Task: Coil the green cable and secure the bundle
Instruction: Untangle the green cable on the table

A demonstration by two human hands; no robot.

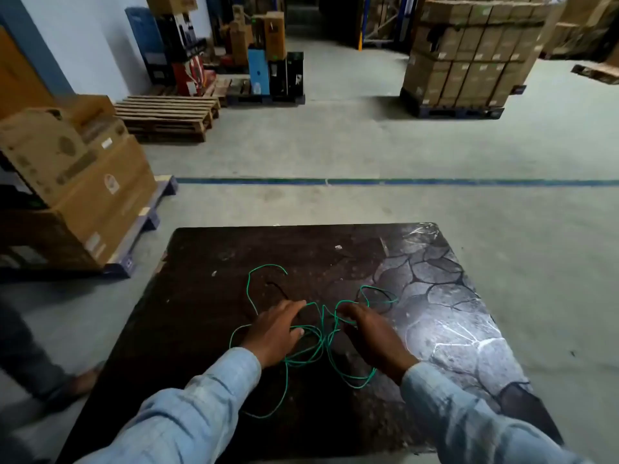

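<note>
Your left hand (275, 331) is palm-down with fingers spread loosely over the green cable (320, 343); fingertips rest on or just above a strand, and I can't tell if anything is actually pinched. Your right hand (370, 336) is curled tighter, fingertips hooked down onto the strands near the middle of the tangle; it looks like it's touching cable, but whether the hold is closed can't be told from here. The cable lies uncoiled in loose, irregular loops on the dark table top (201, 329): one loop arcs away from you past the left hand, one runs out beyond the right hand, several cross between the hands, and a long loop trails toward you between your pale blue sleeves (207, 403). A thin black wire (278, 288) lies just beside the far green loop. The table's right part has a grey cracked-stone pattern. Stacked cartons on pallets (77, 192) stand on the floor, left.
</note>
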